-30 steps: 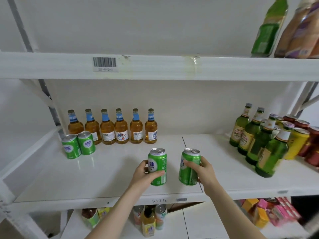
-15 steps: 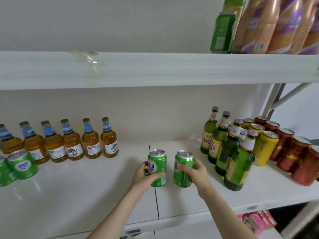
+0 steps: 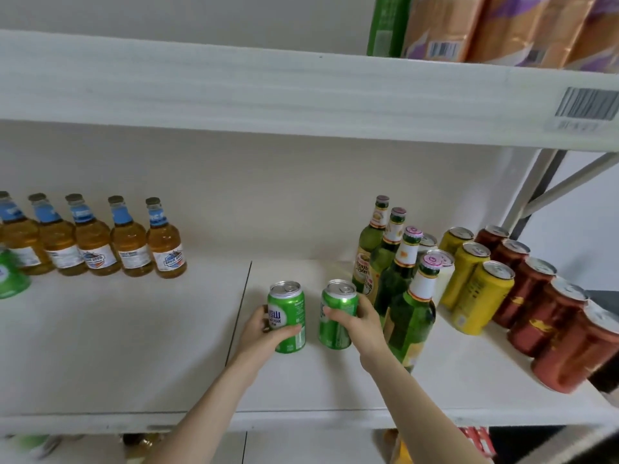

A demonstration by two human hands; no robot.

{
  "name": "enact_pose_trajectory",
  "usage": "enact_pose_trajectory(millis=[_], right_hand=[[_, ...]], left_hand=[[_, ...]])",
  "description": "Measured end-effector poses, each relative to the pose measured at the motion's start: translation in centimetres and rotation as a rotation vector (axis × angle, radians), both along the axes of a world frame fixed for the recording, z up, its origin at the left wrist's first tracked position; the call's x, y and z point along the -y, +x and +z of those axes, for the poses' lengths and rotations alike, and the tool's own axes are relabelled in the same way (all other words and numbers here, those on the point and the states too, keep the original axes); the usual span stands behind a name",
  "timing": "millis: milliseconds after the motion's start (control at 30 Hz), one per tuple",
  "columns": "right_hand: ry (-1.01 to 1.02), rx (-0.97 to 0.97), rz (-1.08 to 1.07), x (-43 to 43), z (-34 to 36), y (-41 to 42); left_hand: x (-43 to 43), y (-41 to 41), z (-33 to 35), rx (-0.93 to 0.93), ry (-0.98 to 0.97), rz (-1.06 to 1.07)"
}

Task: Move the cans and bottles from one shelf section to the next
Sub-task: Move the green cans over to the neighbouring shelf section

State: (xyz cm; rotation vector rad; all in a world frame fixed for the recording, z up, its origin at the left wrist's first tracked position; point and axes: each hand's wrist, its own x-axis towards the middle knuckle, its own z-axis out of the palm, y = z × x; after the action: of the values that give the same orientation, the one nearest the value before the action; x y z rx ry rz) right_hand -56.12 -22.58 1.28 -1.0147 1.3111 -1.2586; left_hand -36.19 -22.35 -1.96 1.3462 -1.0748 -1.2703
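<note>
My left hand (image 3: 264, 333) grips an upright green can (image 3: 288, 313) on the white middle shelf (image 3: 318, 386), just right of the seam between the two shelf sections. My right hand (image 3: 360, 319) grips a second green can (image 3: 335, 318) beside it, close to a row of green glass bottles (image 3: 392, 272). Whether the cans touch the shelf cannot be told. Amber bottles with blue neck labels (image 3: 93, 239) line the back of the left section, and another green can (image 3: 10, 276) shows at the left edge.
To the right of the green bottles stand yellow cans (image 3: 475, 283), dark red cans (image 3: 549, 316) and a white can (image 3: 442, 272). The upper shelf (image 3: 301, 102) carries tall packages. More goods sit on the lower shelf.
Both hands have carried the two green cans rightward across the seam, toward the green bottles. The view has swung right, so the amber bottles now sit at the left edge.
</note>
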Motion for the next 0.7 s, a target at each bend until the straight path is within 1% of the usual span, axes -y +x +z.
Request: enact_pose_trajectory(millis=[167,333,700], right_hand=[[-0.009,0.018,0.004,2.6,-0.8,0.3],[-0.055,0.045,-0.011,5.9,-1.5,0.9],[-0.116,0.016,-0.122,12.7,-3.0,1.9]], left_hand=[[2.0,-0.5,-0.1,0.052,-0.007,0.029],[5.0,-0.1,-0.4,0.062,-0.043,0.031],[10.6,0.9,-1.9,0.041,-0.099,-0.068]])
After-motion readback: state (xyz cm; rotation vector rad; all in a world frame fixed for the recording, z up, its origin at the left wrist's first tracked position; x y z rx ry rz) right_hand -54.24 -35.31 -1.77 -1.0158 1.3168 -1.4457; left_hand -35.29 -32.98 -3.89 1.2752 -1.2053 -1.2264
